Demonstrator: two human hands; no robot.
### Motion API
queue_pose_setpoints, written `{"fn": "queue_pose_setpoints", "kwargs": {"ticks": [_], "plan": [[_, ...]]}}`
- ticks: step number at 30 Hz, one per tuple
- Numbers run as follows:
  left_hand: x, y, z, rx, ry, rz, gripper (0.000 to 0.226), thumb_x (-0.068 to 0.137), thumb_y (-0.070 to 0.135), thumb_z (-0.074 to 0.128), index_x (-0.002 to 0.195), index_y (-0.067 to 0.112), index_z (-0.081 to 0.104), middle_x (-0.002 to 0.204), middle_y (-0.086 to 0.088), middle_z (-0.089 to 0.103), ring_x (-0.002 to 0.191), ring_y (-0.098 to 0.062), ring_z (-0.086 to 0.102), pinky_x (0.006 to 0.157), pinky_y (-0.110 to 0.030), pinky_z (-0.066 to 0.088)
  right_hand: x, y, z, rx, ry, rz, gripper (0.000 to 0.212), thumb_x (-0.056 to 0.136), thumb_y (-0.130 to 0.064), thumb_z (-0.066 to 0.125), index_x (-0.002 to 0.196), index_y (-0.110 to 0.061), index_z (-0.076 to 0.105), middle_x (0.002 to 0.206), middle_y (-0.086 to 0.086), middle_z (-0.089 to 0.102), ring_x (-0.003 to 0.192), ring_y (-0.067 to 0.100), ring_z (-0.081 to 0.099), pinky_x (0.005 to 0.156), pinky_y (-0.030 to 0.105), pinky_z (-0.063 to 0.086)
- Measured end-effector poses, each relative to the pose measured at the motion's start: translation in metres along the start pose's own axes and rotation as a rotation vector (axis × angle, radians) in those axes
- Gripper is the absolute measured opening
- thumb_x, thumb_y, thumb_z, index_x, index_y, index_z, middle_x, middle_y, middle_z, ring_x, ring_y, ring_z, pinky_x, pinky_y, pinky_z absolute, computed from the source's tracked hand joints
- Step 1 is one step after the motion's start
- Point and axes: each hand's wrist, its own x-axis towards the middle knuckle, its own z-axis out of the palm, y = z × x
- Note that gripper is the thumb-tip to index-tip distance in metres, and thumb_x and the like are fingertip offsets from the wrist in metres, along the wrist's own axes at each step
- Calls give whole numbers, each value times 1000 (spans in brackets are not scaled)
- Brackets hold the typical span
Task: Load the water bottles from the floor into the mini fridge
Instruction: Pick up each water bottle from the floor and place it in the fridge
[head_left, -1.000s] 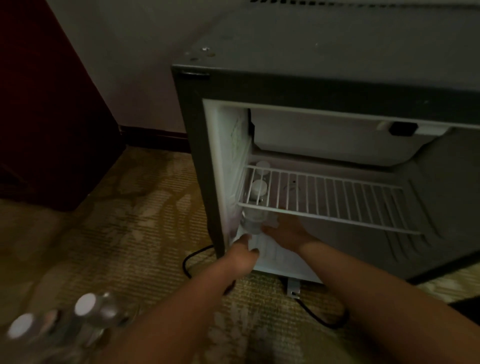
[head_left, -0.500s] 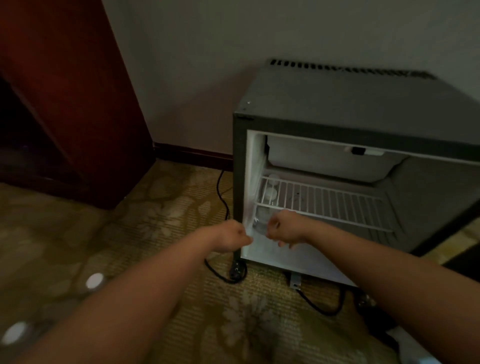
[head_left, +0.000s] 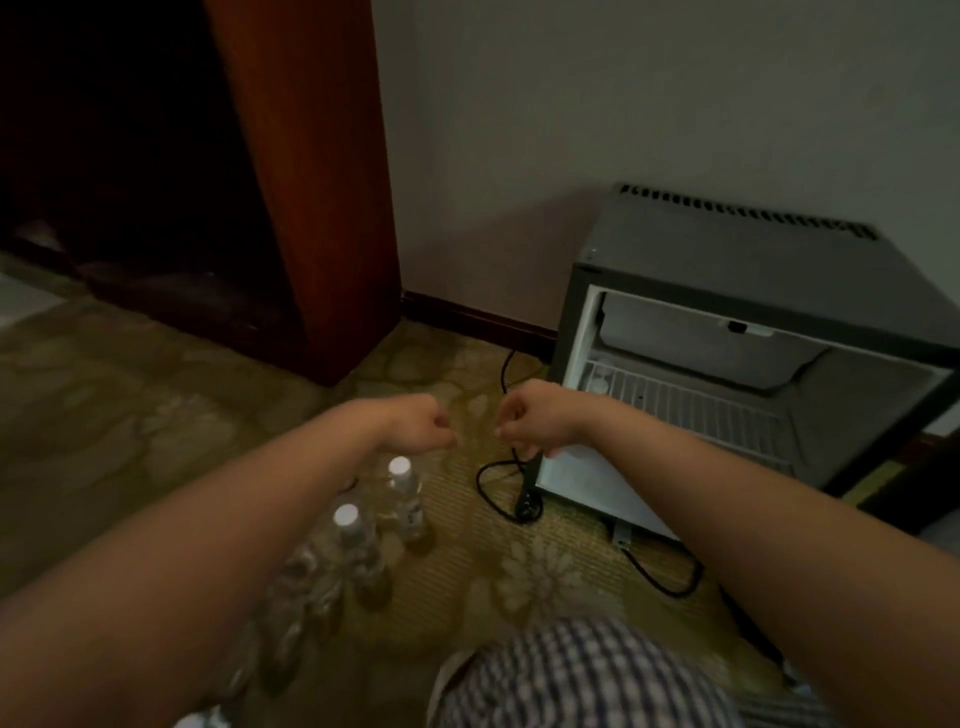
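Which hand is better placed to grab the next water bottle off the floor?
Probably the left hand: it hangs almost directly above the standing bottles. The right hand is empty too, but nearer the mini fridge.

a black power cord (head_left: 498, 483) loops on patterned carpet (head_left: 130, 415) near a wooden cabinet (head_left: 311, 182).

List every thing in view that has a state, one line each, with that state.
mini fridge: open, interior exposed.
wire shelf: in place, bottle caps showing beneath its left end.
floor bottles: upright, capped, on the carpet.
power cord: loose on the carpet.
left hand: curled, empty.
right hand: curled, empty.
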Motion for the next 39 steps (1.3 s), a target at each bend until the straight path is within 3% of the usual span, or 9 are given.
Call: {"fn": "queue_pose_setpoints", "kwargs": {"ticks": [7,14,18,21,26,30,34,39], "plan": [[-78,-58,28,-1,29,-123,40,94,36,47,124,11,55,126,-8,57,112,-24,55,95,-36,44,-36,-77,47,-79,-21,-101,35,93,-26,54,126,-15,55,114,8,64,98,21,66,89,38,55],[-141,-113,85,-125,-22,-211,40,94,31,50,127,10,52,128,-9,55,112,-23,54,94,-32,43,-52,-123,126,-103,-134,-214,30,93,-21,55,120,-11,59,113,9,63,98,24,65,82,34,54],[-177,-143,128,-274,-36,-256,34,94,28,51,124,14,52,120,-4,56,104,-18,54,89,-30,44,-49,-130,181,-19,-215,-218,26,91,-20,57,116,-12,59,106,5,61,87,17,61,73,28,51],[-198,-173,173,-450,27,-351,34,92,25,54,125,18,50,112,1,52,109,-18,54,89,-28,43,-43,-135,222,-14,-287,-195,24,91,-20,56,114,-15,58,106,3,60,91,17,61,74,28,51],[-204,-194,241,-812,206,-522,50,87,21,61,134,14,42,133,-8,52,122,-24,50,97,-34,42,-31,-133,270,-83,-269,-206,22,89,-16,59,111,-11,61,113,9,62,101,22,61,90,37,52],[-197,-200,280,-1063,296,-530,59,85,20,65,136,15,36,142,-8,44,130,-27,44,106,-43,41,-20,-133,294,-162,-248,-222,23,88,-13,59,111,-12,61,111,6,62,102,20,60,90,35,52],[-185,-202,295,-1206,351,-558,66,85,11,64,141,15,31,145,-7,41,135,-26,38,111,-44,34,-7,-137,316,-272,-235,-228,27,87,-16,58,114,-18,59,111,6,62,103,23,60,90,42,52],[-169,-208,314,-1292,345,-544,76,79,7,69,142,17,27,139,-4,46,132,-23,42,112,-48,34,6,-148,338,-328,-251,-239,41,86,-22,62,125,-21,50,124,8,58,114,27,56,96,46,47]]}}
